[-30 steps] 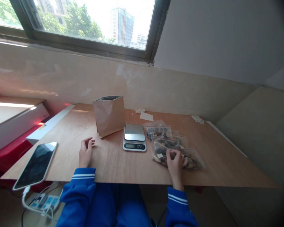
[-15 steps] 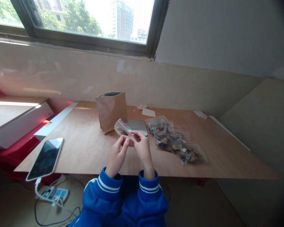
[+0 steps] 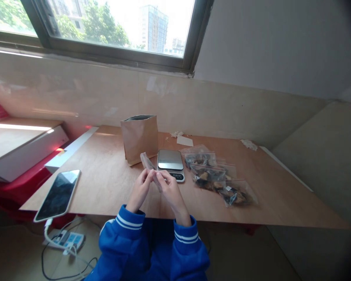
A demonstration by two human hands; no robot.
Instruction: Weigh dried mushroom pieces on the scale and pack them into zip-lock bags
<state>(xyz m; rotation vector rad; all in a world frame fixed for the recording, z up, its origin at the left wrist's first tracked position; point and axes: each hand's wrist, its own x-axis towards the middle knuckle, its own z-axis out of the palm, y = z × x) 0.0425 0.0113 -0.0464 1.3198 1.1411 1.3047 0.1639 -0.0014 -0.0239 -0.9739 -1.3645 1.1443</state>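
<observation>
Between my two hands is a clear zip-lock bag (image 3: pixel 148 162), tilted, its strip running down toward me. My left hand (image 3: pixel 140 188) pinches the strip from the left, thumb against finger. My right hand (image 3: pixel 170 190) grips it close beside, fingertips almost meeting the left ones. What the bag contains is hard to make out. Just behind my right hand lies a kitchen scale (image 3: pixel 170 160) with a steel plate and dark display, partly covered by my fingers. A brown paper bag (image 3: pixel 140 138) stands upright behind the zip-lock bag, its top open.
Several filled zip-lock bags (image 3: pixel 208 176) with dark and brown pieces lie piled right of the scale. A phone (image 3: pixel 57 195) on a white cable rests at the table's left edge. A white card (image 3: pixel 185 141) and paper scraps lie at the back.
Both hands have come slightly down and nearer, turning the zip-lock bag more upright along its strip. More of the scale, including its display, now shows.
</observation>
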